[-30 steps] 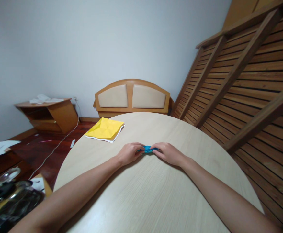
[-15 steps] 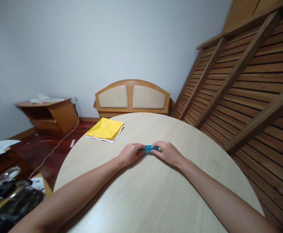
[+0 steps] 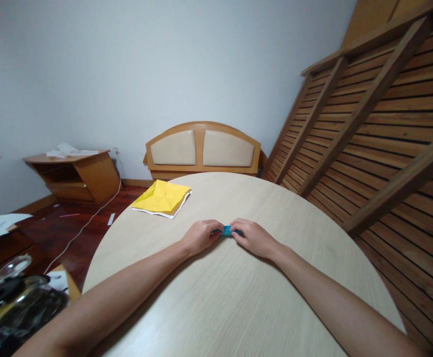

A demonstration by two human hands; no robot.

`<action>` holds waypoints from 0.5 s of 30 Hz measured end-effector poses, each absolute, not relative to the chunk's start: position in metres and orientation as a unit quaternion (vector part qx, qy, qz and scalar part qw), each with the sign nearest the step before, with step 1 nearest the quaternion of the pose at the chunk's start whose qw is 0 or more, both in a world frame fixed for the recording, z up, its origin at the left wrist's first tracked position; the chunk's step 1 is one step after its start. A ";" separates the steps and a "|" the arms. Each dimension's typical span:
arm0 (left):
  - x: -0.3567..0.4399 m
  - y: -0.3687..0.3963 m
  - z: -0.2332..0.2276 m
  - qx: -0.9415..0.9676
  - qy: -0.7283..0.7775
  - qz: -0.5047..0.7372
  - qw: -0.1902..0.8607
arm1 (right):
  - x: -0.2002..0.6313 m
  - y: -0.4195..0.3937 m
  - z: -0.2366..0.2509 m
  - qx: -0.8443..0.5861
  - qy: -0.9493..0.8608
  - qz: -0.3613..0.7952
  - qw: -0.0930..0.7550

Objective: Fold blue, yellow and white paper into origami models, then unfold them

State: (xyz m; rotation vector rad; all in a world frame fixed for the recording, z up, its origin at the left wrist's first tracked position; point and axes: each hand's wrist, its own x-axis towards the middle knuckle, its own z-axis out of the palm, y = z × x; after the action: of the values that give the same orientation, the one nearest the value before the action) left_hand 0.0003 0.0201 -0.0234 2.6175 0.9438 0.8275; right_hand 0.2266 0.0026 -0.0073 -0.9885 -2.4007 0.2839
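One small blue piece (image 3: 227, 230), probably folded paper though largely covered, near the middle of the round desk (image 3: 239, 297), pinched at its 9 o'clock end by the left hand (image 3: 202, 237) and at its 3 o'clock end by the right hand (image 3: 254, 238). One creased yellow sheet (image 3: 160, 197) over a white sheet (image 3: 171, 216), lying by the desk's 10 o'clock rim, apart from both hands. Risks, as judged: skewed crease, from uneven pressing; torn edge, from pulling the ends outward too hard.
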 end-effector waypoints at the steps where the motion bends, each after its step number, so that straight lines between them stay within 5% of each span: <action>1: 0.000 0.019 -0.023 0.895 0.326 0.282 0.117 | 0.226 0.002 -0.008 -0.367 -0.886 0.106 0.264; 15: 0.001 0.014 -0.018 0.888 0.364 0.268 0.084 | 0.215 -0.002 -0.002 -0.377 -0.856 0.150 0.321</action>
State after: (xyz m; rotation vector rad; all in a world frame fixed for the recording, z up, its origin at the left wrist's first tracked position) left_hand 0.0014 0.0140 -0.0184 2.6501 1.0865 0.8006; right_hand 0.2153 -0.0022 -0.0024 -0.9916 -2.2476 0.3931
